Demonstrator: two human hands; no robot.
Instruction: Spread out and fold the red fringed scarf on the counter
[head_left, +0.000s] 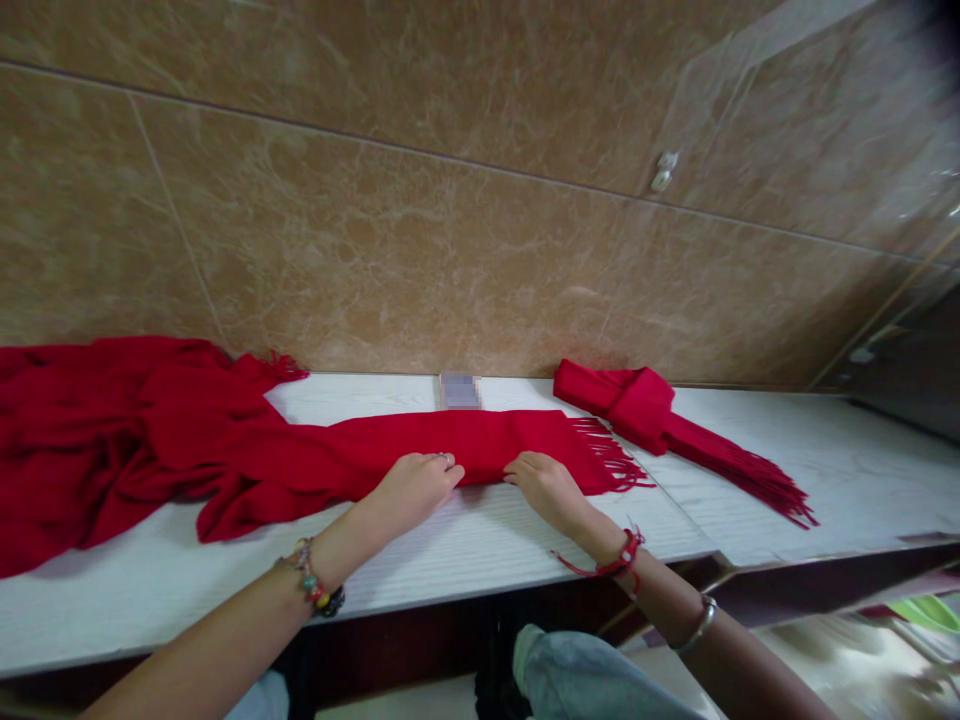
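Note:
A long red scarf point(480, 440) with a fringed end lies stretched across the white tabletop point(480, 550). My left hand point(416, 482) rests on its near edge, fingers curled and pinching the fabric. My right hand point(546, 485) is just to the right, fingers also closed on the scarf's near edge, close to the fringe point(611, 455). The rest of this scarf runs left into a heap of red cloth point(97, 440).
A folded, tied red scarf point(645, 405) with its fringe trailing right lies at the back right. A small blurred box point(459, 390) stands against the brown tiled wall point(450, 240). The table's front edge runs below my wrists; my knees are beneath it.

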